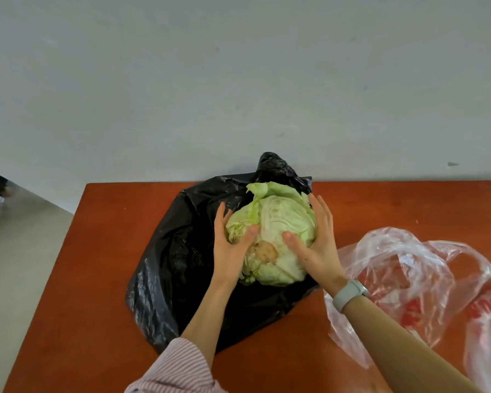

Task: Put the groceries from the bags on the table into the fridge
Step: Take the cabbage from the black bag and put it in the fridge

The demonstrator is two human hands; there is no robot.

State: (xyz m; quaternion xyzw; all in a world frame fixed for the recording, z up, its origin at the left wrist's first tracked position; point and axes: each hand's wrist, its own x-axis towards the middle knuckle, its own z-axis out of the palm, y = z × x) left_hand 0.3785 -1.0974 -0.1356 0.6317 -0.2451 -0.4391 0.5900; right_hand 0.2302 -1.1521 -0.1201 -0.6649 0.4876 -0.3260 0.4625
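The left hand [230, 245] and the right hand [316, 242] are pressing against the two sides of a round pale green head of cabbage [278, 236], so both hands are holding it between the palms, with the fingers spread and the thumbs lying on its near face. The left hand is touching the cabbage at its nine o'clock side and the right hand at its three o'clock side. The brownish cut stem of the cabbage is facing the camera, just between the two thumbs. The cabbage is sitting over a crumpled black plastic bag [176, 251]; I cannot tell whether it is resting on the bag or lifted a little. The black bag is lying on a reddish-brown wooden table [97, 279], with its far end touching the pale grey wall [238, 80] at twelve o'clock. At about four o'clock from the cabbage, a clear plastic bag with red print [408, 279] is lying empty-looking and wrinkled on the table, just beside the black bag. The right wrist is wearing a light grey watch band [349, 293], and the left arm is coming out of a pink striped sleeve [179, 367].
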